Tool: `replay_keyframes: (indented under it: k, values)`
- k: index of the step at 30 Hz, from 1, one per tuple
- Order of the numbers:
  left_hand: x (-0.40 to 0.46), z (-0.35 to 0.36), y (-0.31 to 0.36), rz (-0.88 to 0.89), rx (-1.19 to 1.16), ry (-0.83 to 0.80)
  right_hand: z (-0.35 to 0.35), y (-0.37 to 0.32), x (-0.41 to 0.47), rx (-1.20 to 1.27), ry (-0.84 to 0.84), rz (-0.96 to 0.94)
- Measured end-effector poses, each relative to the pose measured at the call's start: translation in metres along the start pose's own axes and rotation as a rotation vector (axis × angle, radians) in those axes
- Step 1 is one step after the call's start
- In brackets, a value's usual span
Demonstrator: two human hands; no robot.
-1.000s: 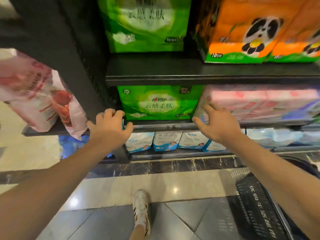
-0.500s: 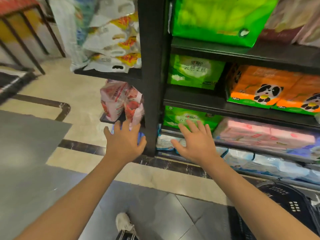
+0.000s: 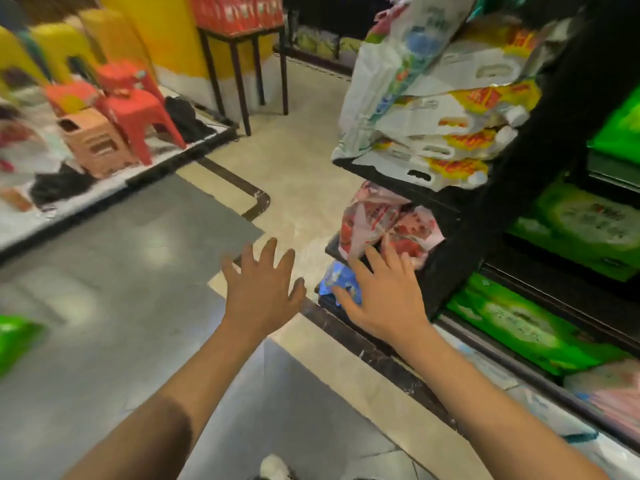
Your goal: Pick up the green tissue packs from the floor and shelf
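Both arms stretch forward over the shop floor; the left hand (image 3: 262, 291) is spread, fingers straight and fanned, holding nothing, hovering above the pale and grey floor tiles (image 3: 114, 278) just left of the shelf end; the right hand (image 3: 382, 295) is likewise spread flat with straight fingers, empty, held in front of the lowest levels of the black shelf rack (image 3: 460, 244). The red-and-white plastic packs (image 3: 391, 220) sit on a low shelf just above and beyond the right hand's fingertips (image 3: 388, 245); whether the fingertips touch them cannot be told; a blue pack (image 3: 337, 280) lies on the bottom shelf, partly behind the thumb side of that hand. Above these, white and yellow bags with cut-out handles (image 3: 446, 133) are stacked on a higher shelf; to the right, green tissue packs (image 3: 519, 323) fill the rack's front. Well apart, on the far left, red and orange plastic stools (image 3: 135, 109) stand on a raised white platform beside a dark metal table (image 3: 242, 64).
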State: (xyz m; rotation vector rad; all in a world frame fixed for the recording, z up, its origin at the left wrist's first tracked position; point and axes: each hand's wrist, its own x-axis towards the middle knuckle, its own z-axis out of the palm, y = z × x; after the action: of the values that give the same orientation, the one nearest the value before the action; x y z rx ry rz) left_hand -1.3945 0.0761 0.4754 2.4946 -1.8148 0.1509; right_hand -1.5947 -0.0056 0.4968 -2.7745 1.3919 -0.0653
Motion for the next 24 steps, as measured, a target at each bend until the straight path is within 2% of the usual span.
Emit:
replay_keyframes:
  k: [7,11,19,22,24]
  values:
    - [0.009,0.002,-0.092,-0.256,0.056,-0.008,0.018,-0.067,0.088,0.081,-0.038,-0.226]
    - [0.008,0.007,-0.124,-0.485,0.057,-0.064,0.028,-0.1,0.141,0.095,-0.087,-0.383]
    - [-0.004,0.004,-0.182,-0.829,0.084,-0.054,0.038,-0.193,0.225,0.159,-0.187,-0.74]
    - [-0.01,0.007,-0.212,-0.956,0.064,-0.053,0.036,-0.239,0.25,0.092,-0.26,-0.857]
    - [-0.013,0.01,-0.237,-1.032,0.052,-0.05,0.041,-0.273,0.266,0.063,-0.247,-0.933]
